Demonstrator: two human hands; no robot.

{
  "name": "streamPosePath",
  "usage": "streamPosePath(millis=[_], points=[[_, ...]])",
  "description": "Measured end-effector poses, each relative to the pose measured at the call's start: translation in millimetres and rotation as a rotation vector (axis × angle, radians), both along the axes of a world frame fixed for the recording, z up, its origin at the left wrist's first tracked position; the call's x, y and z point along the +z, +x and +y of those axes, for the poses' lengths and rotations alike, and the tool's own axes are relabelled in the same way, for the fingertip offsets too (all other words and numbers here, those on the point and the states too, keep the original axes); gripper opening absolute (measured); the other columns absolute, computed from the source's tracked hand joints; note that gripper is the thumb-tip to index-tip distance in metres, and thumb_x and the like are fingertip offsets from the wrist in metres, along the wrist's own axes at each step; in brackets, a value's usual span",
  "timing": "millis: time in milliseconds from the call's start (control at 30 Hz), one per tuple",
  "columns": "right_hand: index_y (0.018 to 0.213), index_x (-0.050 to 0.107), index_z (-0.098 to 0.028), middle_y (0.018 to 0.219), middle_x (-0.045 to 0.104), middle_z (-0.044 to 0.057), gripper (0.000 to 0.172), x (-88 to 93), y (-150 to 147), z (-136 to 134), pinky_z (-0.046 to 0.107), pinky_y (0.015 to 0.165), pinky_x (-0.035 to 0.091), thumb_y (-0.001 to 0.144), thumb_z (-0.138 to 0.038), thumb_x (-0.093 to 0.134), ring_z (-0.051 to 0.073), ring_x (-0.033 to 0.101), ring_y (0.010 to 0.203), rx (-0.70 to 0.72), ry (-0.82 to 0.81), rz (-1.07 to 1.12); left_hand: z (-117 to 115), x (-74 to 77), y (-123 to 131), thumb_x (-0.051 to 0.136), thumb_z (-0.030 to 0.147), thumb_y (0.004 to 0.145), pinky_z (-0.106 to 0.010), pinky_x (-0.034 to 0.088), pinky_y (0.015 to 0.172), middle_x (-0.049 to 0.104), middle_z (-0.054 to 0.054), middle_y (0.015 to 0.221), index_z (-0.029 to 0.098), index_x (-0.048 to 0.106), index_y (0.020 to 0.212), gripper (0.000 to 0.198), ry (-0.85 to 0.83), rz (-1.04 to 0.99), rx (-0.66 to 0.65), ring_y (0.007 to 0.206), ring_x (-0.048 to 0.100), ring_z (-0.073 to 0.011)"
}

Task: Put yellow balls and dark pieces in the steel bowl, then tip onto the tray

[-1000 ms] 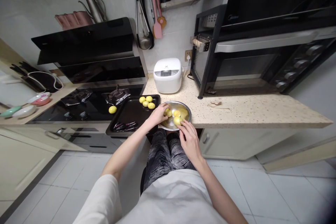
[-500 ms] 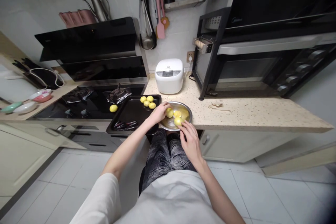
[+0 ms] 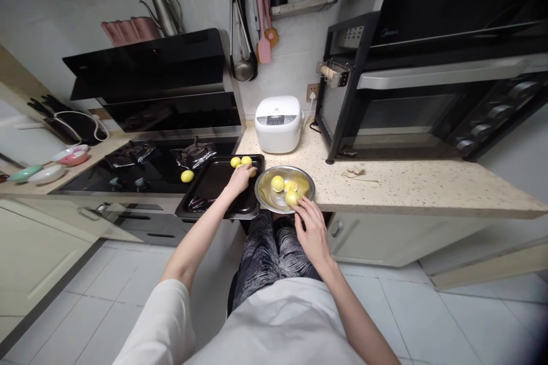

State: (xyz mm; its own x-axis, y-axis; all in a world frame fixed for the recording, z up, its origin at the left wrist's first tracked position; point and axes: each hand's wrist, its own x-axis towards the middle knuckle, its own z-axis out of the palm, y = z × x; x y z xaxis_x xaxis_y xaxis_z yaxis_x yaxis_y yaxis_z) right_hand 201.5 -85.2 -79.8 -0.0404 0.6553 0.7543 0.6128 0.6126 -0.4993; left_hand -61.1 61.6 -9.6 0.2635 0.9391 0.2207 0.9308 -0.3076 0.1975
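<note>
Your left hand (image 3: pixel 240 178) covers yellow balls (image 3: pixel 241 161) on the black tray (image 3: pixel 210 183); its grip is hidden. Your right hand (image 3: pixel 314 230), fingers loose, touches a ball (image 3: pixel 291 198) in the steel bowl (image 3: pixel 309 181) on the table (image 3: pixel 385 188).

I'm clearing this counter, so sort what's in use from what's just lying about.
In use: left hand on the black tray; right hand at the yellow balls in the metal bowl.
Lying about: rice cooker, oven, hanging utensils, small scrap.
</note>
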Motion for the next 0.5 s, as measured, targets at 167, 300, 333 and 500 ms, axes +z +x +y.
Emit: streamPosePath(millis=[167, 300, 333, 500], points=[[0.121, 0.074, -0.022, 0.129, 0.073, 0.011, 0.031, -0.6, 0, 0, 0.056, 0.115, 0.051, 0.101, -0.014, 0.052, 0.028, 0.063, 0.132, 0.007, -0.004, 0.0, -5, 1.1, 0, 0.052, -0.005, 0.079, -0.042, 0.056, 0.099, 0.064, -0.013, 0.124, 0.019, 0.066, 0.116, 0.046, 0.067, -0.04, 0.057, 0.113, 0.066, -0.0282], [0.122, 0.074, -0.023, 0.129, 0.073, 0.011, 0.032, -1.1, 0, 1, 0.056, 0.115, 0.051, 0.101, -0.014, 0.052, 0.028, 0.062, 0.133, 0.008, -0.01, 0.003, -17, 11.7, 6, 0.062, 0.009, 0.084, -0.039, 0.057, 0.092, 0.059, -0.013, 0.126, 0.019, 0.057, 0.117, 0.035, 0.187, -0.188, 0.066, 0.11, 0.064, -0.0261], [0.122, 0.074, -0.023, 0.13, 0.073, 0.011, 0.032, -1.2, 0, 1, 0.056, 0.116, 0.051, 0.101, -0.014, 0.052, 0.028, 0.062, 0.133, 0.007, -0.012, 0.004, -22, 14.9, 9, 0.065, 0.013, 0.084, -0.038, 0.057, 0.091, 0.059, -0.012, 0.122, 0.019, 0.057, 0.114, 0.031, 0.224, -0.273, 0.031, 0.108, 0.064, -0.0251], [0.125, 0.073, -0.023, 0.131, 0.072, 0.011, 0.033, -0.5, 0, 0, 0.057, 0.116, 0.05, 0.101, -0.015, 0.051, 0.028, 0.061, 0.134, 0.013, -0.016, 0.0, -49, 24.8, 30, 0.075, 0.024, 0.079, -0.033, 0.055, 0.082, 0.065, -0.004, 0.1, 0.02, 0.058, 0.102, 0.029, 0.161, -0.458, -0.236, 0.092, 0.064, -0.0215]])
